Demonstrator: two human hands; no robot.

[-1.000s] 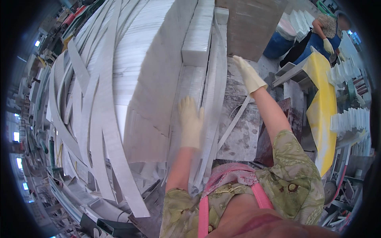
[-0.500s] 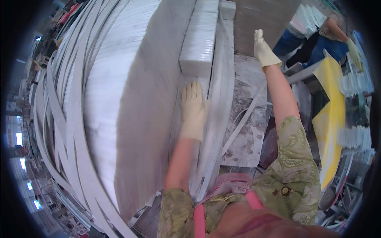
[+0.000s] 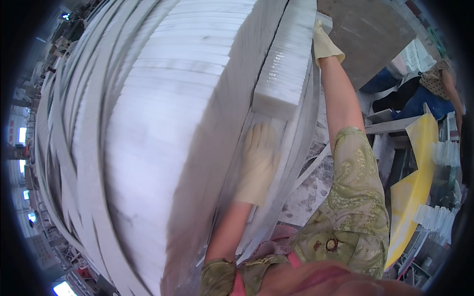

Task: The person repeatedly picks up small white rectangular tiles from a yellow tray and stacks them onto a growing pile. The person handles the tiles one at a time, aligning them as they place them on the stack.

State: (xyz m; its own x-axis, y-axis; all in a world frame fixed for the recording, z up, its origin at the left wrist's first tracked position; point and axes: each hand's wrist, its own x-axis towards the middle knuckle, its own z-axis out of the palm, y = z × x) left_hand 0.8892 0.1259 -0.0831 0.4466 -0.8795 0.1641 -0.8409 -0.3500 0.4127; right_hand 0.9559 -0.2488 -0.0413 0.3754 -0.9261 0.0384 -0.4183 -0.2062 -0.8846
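Head view: left hand stays flat, fingers spread, on the marble strips; right hand has stretched further up, grasping the small marble stack's far end.

Both gloved hands reach forward: left hand flat, near; right hand stretched far.

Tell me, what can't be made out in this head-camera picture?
- Right hand in a pale yellow glove: fingertips hidden behind the small white stone block.
- Left hand in a pale yellow glove: blurred by motion, so its grip is unclear.
- Big stack of white stone slabs: blurred, cut off by the picture's edge.
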